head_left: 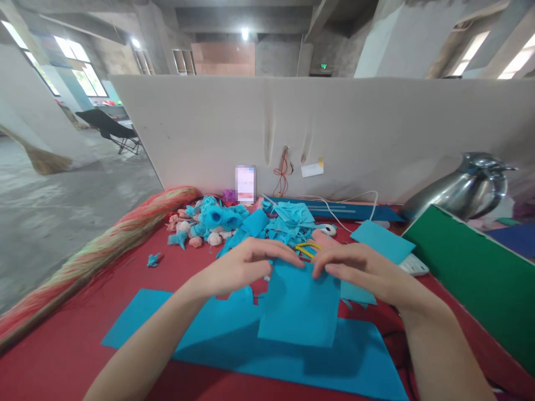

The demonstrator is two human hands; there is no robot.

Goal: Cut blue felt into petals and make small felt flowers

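Observation:
My left hand (244, 266) and my right hand (363, 268) are closed on the top edge of a square of blue paper (298, 312), thumbs toward me. The square hangs tilted above a long blue sheet (213, 328) lying on the red tabletop. Just behind my fingers is a tool with yellow handles (308, 247), its other end hidden. A heap of blue paper scraps (292, 217) lies beyond the left hand. Past the right hand rests a stack of blue paper squares (382, 241).
Blue and pink paper flowers (215, 217) are piled at the back left. A phone (245, 184) leans on the white partition (209, 128). A green board (480, 278) and a metal jug (460, 186) stand at the right. A straw-like bundle (104, 250) lines the left edge.

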